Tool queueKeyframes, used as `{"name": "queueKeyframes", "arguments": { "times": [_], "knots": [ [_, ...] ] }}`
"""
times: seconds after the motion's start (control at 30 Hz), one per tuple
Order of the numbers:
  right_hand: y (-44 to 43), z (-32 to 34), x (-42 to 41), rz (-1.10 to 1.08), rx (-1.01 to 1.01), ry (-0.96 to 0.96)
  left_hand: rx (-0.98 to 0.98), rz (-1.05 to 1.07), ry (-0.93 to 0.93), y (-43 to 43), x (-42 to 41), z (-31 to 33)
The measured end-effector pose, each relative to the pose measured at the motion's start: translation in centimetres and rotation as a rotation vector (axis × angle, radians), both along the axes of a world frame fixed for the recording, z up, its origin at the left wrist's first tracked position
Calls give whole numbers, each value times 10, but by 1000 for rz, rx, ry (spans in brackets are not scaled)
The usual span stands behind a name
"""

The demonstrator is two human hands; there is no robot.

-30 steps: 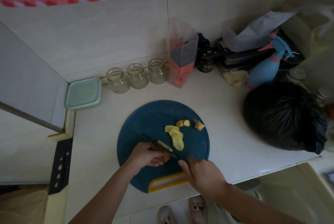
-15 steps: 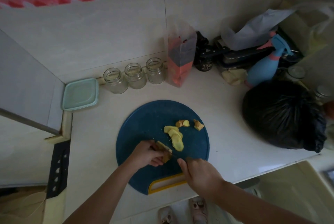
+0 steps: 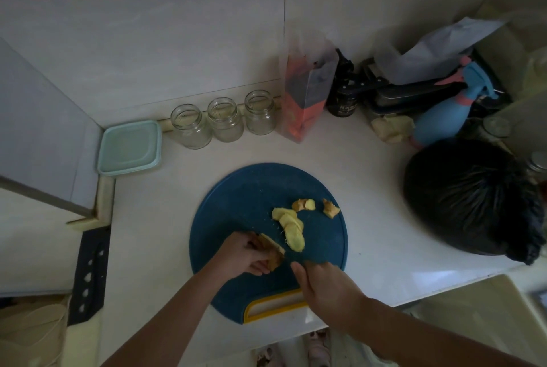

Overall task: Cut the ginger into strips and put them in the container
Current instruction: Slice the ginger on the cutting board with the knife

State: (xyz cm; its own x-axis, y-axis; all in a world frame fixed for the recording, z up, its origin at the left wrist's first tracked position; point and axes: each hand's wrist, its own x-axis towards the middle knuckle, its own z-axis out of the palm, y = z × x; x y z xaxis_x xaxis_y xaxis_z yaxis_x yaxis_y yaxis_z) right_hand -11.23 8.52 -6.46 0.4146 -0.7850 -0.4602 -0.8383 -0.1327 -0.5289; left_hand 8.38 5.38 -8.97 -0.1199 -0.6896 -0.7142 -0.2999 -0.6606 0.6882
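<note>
**A:** What are our hands doing?

**B:** Our left hand (image 3: 245, 254) pinches the ginger chunk (image 3: 272, 251) in its fingertips, pale cut face up. Our right hand (image 3: 325, 286) is curled round the knife (image 3: 288, 258). The handle is hidden under the palm, and we can barely make out the dark blade where it reaches the chunk.

**A:** What has changed in the last second?

**B:** Very little. A second ago the blade showed well past our left fingers, and now we see much less of it. The chunk also shows more of its brown skin on the side nearest us. The slices (image 3: 291, 230) just beyond the chunk look the same, so no new piece has dropped.

**A:** What does that mean for the task?

**B:** We judge that we are still partway through one slice. So far we have only slices, overlapped on the cutting board (image 3: 236, 203), and no strips.

**A:** Where is the container?

**B:** The teal container (image 3: 128, 147) sits well beyond our left hand, off to its left, with the lid on. We take it to be the one meant, though three open glass jars (image 3: 225, 119) stand beside it. Two knobbly scraps (image 3: 331, 208) lie beyond the slices, and a black bag (image 3: 467, 198) sits well out to the right of our right hand.
</note>
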Motion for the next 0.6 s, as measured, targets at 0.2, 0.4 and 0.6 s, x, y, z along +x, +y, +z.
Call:
{"name": "queueKeyframes", "arguments": {
  "times": [0.2, 0.4, 0.6],
  "knots": [
    [-6, -1, 0, 19, 43, 7, -7, 32, 7, 2, 0, -2],
    [-10, -3, 5, 25, 68, -4, 3, -6, 5, 0, 3, -2],
    [-9, -5, 13, 1, 69, -17, 15, -30, 19, -4, 4, -2]
  ]
}}
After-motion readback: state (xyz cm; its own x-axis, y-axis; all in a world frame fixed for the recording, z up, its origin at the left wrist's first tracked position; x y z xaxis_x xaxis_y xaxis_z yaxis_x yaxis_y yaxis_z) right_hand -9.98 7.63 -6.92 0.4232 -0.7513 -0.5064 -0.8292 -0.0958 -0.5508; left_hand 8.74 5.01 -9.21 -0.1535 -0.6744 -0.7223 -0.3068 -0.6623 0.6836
